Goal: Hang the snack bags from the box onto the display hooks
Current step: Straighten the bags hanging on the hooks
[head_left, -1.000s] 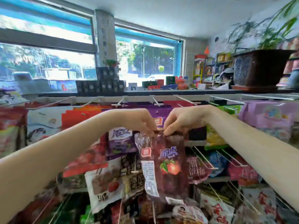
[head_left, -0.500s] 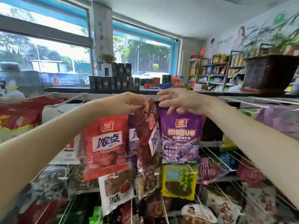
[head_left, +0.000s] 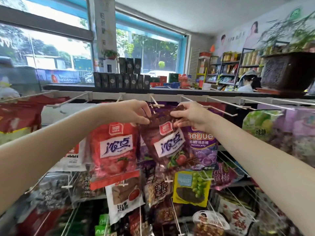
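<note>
Both hands are raised to the top rail (head_left: 136,95) of the display rack, each pinching an upper corner of the dark maroon snack bag (head_left: 167,143): the left hand (head_left: 134,113) grips its top left corner, the right hand (head_left: 190,116) its top right corner, with the bag's upper edge stretched between them. That edge sits just under the white hook (head_left: 156,103) that juts forward from the rail's middle; whether the bag's hole is on the hook cannot be told. The bag hangs tilted, its lower part overlapping the red snack bag (head_left: 114,150) on its left and the purple gummy bag (head_left: 202,147) on its right, so the room at either side is tight. Along the rail to the right, bare hooks (head_left: 221,106) stick out with open space under them. Lower rows of the rack are crowded with more packets, among them a yellow grape packet (head_left: 190,188) below the purple one.
</note>
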The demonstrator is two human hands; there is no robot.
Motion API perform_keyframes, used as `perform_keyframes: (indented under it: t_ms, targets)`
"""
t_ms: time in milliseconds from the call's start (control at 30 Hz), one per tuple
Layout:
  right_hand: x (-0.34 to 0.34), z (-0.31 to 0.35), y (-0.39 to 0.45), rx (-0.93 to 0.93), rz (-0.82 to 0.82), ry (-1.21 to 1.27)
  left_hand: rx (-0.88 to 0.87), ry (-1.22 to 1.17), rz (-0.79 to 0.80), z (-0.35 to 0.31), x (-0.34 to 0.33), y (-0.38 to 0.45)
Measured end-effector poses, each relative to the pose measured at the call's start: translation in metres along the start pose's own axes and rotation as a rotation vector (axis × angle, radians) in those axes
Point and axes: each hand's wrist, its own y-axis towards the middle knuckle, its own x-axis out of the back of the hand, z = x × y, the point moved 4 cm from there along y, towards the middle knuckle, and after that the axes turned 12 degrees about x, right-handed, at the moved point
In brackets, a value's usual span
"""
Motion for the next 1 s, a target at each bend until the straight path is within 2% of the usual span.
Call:
perform_keyframes:
  t_ms: [100,200,267,433,600,667,767,867,933,1000]
  targets:
    - [-0.001,-0.004,0.008,0.022,-0.082,0.053,-0.041,0.144,-0.288,-0.004,0.005,0.011]
    - [-0.01,-0.012,0.014,-0.016,-0.099,0.032,0.033,0.365,-0.422,-0.004,0.0,0.019]
    - [-0.013,-0.016,0.018,-0.045,-0.152,0.006,0.064,0.424,-0.481,-0.005,-0.006,0.024]
    - [-0.015,-0.016,0.024,-0.084,-0.182,-0.051,0.104,0.512,-0.545,-0.011,-0.011,0.034]
    - [-0.018,-0.031,0.025,-0.149,-0.162,-0.068,0.166,0.6,-0.472,-0.004,-0.016,0.038]
    - [-0.021,-0.035,0.024,-0.139,-0.206,-0.065,0.157,0.676,-0.517,-0.002,-0.02,0.039]
    - [-0.023,-0.038,0.028,-0.103,-0.296,-0.221,0.16,0.847,-0.582,-0.001,-0.031,0.042]
    - [-0.025,-0.043,0.032,-0.086,-0.271,-0.375,0.18,0.933,-0.602,0.003,-0.044,0.037]
    - [-0.025,-0.043,0.029,-0.085,-0.212,-0.454,0.108,0.951,-0.68,0.005,-0.058,0.027]
    - [-0.024,-0.039,0.021,-0.024,-0.159,-0.547,-0.024,0.951,-0.83,0.003,-0.073,0.016]
